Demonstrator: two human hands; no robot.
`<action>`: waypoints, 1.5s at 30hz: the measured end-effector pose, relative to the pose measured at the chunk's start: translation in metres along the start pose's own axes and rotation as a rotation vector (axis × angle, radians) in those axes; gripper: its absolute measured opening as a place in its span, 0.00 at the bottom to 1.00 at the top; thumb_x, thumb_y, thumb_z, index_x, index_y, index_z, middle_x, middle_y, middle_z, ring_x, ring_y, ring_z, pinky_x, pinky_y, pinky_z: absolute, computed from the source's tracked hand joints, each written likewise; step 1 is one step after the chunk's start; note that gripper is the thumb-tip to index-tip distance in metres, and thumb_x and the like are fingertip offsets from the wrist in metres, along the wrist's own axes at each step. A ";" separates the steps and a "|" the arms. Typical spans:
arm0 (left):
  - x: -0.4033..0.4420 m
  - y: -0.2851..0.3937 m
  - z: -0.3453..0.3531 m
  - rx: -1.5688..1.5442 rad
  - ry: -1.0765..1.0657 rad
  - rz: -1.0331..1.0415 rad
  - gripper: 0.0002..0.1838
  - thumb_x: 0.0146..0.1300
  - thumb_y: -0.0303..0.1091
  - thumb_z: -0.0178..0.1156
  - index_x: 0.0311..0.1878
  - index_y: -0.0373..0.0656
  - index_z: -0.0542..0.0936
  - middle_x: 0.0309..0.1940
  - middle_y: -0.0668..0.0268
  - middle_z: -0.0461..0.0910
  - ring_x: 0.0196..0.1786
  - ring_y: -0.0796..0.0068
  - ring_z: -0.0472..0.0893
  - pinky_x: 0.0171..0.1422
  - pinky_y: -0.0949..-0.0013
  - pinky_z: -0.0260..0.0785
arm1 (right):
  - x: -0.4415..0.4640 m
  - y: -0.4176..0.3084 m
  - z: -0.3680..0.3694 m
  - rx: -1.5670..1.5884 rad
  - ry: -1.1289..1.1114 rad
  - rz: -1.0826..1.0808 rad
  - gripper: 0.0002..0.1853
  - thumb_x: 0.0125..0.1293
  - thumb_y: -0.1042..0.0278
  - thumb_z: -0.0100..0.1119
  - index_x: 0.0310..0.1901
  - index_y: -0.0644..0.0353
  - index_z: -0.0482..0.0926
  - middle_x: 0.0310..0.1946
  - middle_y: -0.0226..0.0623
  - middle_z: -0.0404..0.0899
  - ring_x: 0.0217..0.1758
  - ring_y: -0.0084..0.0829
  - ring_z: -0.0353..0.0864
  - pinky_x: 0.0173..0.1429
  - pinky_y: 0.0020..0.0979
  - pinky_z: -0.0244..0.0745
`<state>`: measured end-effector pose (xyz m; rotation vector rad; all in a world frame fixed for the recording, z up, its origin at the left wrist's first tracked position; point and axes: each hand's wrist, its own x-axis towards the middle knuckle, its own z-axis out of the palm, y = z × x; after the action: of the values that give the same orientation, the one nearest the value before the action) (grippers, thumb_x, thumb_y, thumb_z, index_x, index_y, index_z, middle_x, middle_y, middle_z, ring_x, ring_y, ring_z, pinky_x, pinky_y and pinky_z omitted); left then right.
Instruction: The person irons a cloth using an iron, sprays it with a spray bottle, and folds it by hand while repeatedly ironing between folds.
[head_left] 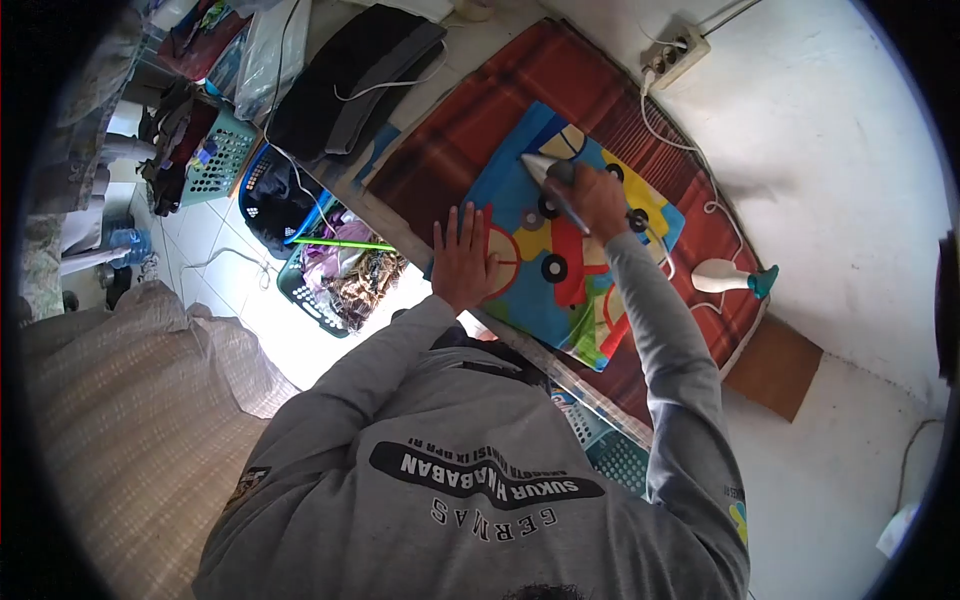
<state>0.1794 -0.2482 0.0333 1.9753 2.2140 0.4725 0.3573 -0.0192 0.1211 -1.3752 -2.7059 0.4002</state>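
A colourful cloth with cars printed on it (535, 235) lies folded and flat on a red plaid blanket (430, 150). My right hand (598, 200) is wrapped round the handle of an iron (540, 168), whose pointed tip rests over the blue upper part of the cloth. The iron's soleplate is hidden from me. Flat on the cloth's left edge lies my left hand (464, 262), its fingers stretched out and holding nothing. A white cord runs from near my right hand across the blanket.
Beyond the blanket, a power strip (676, 58) with plugs sits by the wall. A white spray bottle with a green nozzle (730, 277) lies to the right. Folded dark clothes (350, 80) are at the upper left. Baskets of clothes (285, 200) stand on the floor at left.
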 end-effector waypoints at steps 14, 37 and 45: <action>0.005 -0.004 0.006 0.003 -0.069 0.020 0.45 0.72 0.47 0.56 0.85 0.29 0.57 0.88 0.44 0.51 0.88 0.38 0.53 0.88 0.28 0.43 | -0.114 0.037 -0.007 -0.008 -0.259 -0.225 0.26 0.67 0.36 0.71 0.49 0.52 0.90 0.32 0.44 0.89 0.35 0.51 0.91 0.45 0.50 0.86; 0.036 -0.027 0.002 0.147 -0.136 0.230 0.39 0.77 0.43 0.54 0.86 0.34 0.59 0.90 0.52 0.50 0.91 0.44 0.47 0.87 0.24 0.39 | -0.306 0.053 0.021 0.033 -0.261 0.017 0.22 0.68 0.43 0.73 0.37 0.58 0.85 0.28 0.47 0.86 0.33 0.52 0.89 0.37 0.51 0.82; 0.041 -0.016 0.015 0.091 -0.116 0.322 0.38 0.78 0.43 0.54 0.86 0.36 0.61 0.89 0.55 0.53 0.91 0.45 0.48 0.87 0.23 0.40 | -0.230 -0.003 -0.019 0.082 -0.174 0.174 0.24 0.65 0.41 0.74 0.35 0.59 0.85 0.28 0.46 0.87 0.33 0.50 0.89 0.37 0.52 0.82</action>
<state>0.1639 -0.2071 0.0187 2.3542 1.8877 0.2859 0.4955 -0.2014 0.1512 -1.6292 -2.6737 0.6666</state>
